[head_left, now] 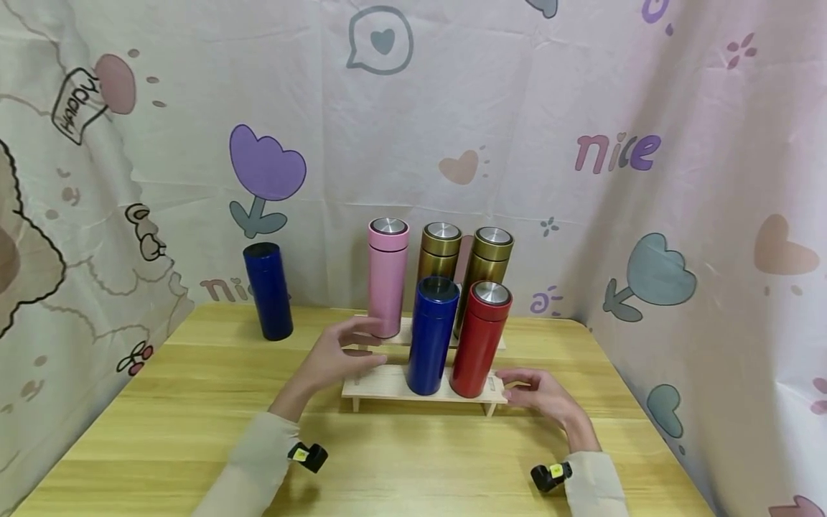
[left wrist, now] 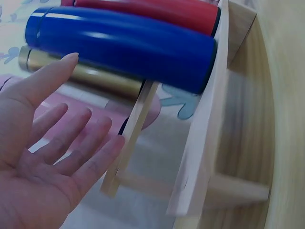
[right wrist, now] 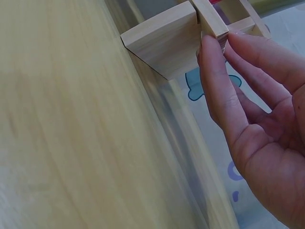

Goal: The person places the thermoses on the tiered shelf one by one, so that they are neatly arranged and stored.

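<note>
A two-tier wooden rack [head_left: 381, 382] stands on the table with bottles on both steps. On the lower step are a blue thermos bottle [head_left: 431, 337] and a red one [head_left: 479, 341], upright side by side. Behind them, the upper step bears a pink bottle [head_left: 386, 280] and two gold ones [head_left: 494, 258]. My right hand [head_left: 539, 393] pinches the lower step's right end [right wrist: 209, 19] between thumb and fingers. With fingers spread and nothing held, my left hand [head_left: 339, 353] hovers by the rack's left end, its fingertips overlapping the pink bottle's base in the head view.
Another blue bottle [head_left: 269, 291] stands alone at the table's back left, away from the rack. A patterned curtain [head_left: 413, 129] hangs behind the wooden table [head_left: 426, 467]. Each sleeve wears a small black camera [head_left: 309, 457] at the wrist.
</note>
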A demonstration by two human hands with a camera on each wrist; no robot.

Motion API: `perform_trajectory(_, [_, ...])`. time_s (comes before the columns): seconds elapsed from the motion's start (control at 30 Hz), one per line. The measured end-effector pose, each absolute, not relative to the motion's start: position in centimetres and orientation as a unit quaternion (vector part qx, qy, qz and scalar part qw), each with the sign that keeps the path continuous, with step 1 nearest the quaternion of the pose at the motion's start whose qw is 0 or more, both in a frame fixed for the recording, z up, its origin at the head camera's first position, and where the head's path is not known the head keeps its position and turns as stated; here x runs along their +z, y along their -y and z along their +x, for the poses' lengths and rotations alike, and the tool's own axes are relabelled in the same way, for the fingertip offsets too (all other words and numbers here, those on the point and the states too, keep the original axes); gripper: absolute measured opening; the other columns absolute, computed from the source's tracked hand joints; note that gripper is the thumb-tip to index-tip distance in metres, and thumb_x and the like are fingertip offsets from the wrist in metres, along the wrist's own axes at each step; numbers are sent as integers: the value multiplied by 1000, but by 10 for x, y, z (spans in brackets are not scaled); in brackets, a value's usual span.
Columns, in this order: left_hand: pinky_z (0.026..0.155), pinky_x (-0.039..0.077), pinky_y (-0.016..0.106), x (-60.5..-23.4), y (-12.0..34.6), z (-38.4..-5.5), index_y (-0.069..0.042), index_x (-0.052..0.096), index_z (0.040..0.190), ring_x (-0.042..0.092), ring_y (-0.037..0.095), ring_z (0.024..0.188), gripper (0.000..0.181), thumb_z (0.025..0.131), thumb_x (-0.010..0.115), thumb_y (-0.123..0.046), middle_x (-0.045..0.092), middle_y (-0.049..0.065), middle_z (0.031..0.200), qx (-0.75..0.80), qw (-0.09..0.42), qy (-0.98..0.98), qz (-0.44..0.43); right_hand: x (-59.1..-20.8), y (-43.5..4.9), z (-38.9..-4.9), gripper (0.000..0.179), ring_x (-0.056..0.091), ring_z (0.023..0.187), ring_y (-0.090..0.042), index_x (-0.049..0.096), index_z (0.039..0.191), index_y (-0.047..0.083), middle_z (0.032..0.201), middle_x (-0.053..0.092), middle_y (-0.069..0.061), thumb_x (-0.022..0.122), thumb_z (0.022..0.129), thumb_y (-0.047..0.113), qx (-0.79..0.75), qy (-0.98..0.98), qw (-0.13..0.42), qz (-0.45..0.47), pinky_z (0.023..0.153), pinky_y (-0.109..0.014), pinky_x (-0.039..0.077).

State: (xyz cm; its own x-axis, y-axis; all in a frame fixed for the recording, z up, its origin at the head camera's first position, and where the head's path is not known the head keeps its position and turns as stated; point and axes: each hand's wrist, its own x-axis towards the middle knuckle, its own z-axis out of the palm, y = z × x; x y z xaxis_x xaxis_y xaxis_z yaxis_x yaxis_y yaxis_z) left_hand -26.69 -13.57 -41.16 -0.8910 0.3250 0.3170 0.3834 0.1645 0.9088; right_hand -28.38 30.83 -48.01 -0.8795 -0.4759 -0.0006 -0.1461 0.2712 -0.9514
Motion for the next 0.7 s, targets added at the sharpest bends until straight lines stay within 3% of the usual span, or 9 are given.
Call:
perform_trajectory(0.17, [89,62,27,-412,161,-265,-8,63,137,69,41,117,57,86,85,-19,67,19,134,-600,54,767,-221,-479,-308,-283,50,73,98,-10,55,139,-12,130,69,-18,70,96,9,-577,-779,145,-198,87,-28,63])
perform_trajectory(0.27, [86,63,25,-412,179,-265,-3,63,134,74,28,109,53,87,84,-17,70,20,127,-598,87,772,-199,-478,-308,-282,51,73,98,-10,55,139,-12,126,71,-11,71,95,8,-580,-778,146,-192,87,-28,63])
perform_trajectory(0.4, [82,62,22,-413,205,-264,-2,65,129,75,8,98,45,89,82,-14,74,3,116,-598,139,772,-165,-478,-308,-282,51,73,98,-9,56,139,-11,127,71,-10,72,95,9,-578,-780,145,-189,87,-28,63])
perform_trajectory(0.53, [79,61,17,-414,229,-263,-4,66,126,73,2,95,41,90,81,-15,73,-17,106,-595,181,774,-124,-478,-308,-282,50,73,98,-9,56,139,-12,128,70,-10,71,96,9,-577,-781,141,-194,87,-28,63])
perform_trajectory(0.7, [80,57,11,-417,251,-263,-3,65,129,71,-2,96,45,89,82,-15,72,-21,105,-588,207,778,-80,-478,-306,-282,50,73,99,-9,56,140,-11,133,67,-19,70,96,9,-575,-783,138,-195,87,-29,63])
